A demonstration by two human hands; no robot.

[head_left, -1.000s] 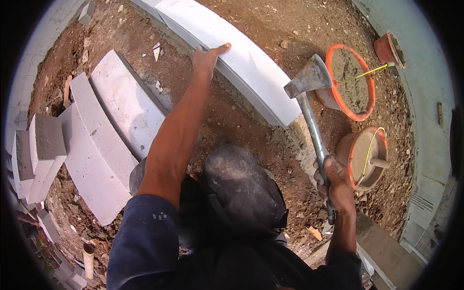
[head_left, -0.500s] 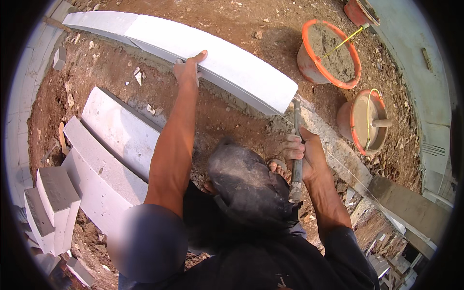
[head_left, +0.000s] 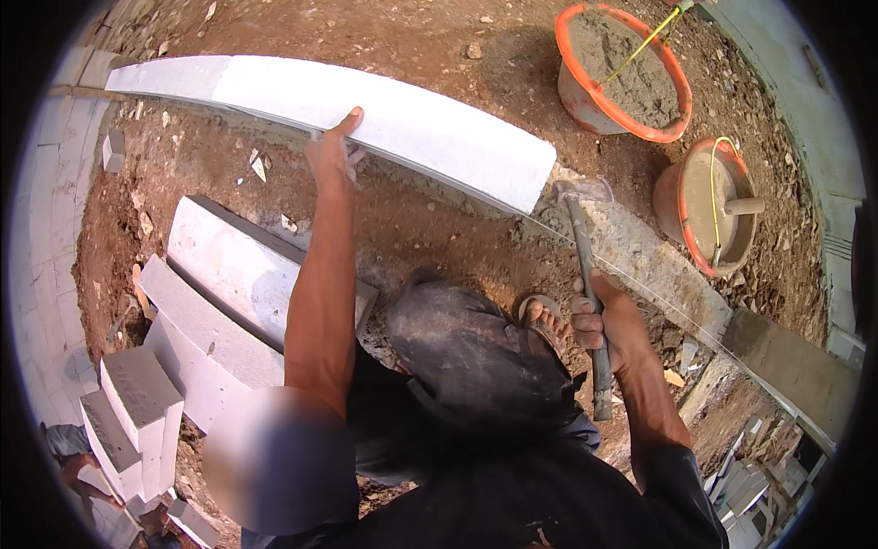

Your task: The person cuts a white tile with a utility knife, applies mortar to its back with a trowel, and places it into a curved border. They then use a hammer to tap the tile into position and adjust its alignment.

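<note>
Okay, long white block (head_left: pixel 393 114): left hand (head_left: pixel 332 157) rests half-open on near edge; right hand (head_left: pixel 611 320) clenches hatchet (head_left: pixel 583 242) beside right end.

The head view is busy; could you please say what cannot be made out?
In the head view:
Underside of the long white block, hidden by its top.
Part of the tool handle, covered by the right hand.
Left sleeve, partly lost in blur.
Person at lower left, cut by the dark rim.

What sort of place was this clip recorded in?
Likely an outdoor building site: long white rectangular blocks lie in a row amid bare brown soil, near a round orange-rimmed bucket of grey mortar-like mix.
</note>
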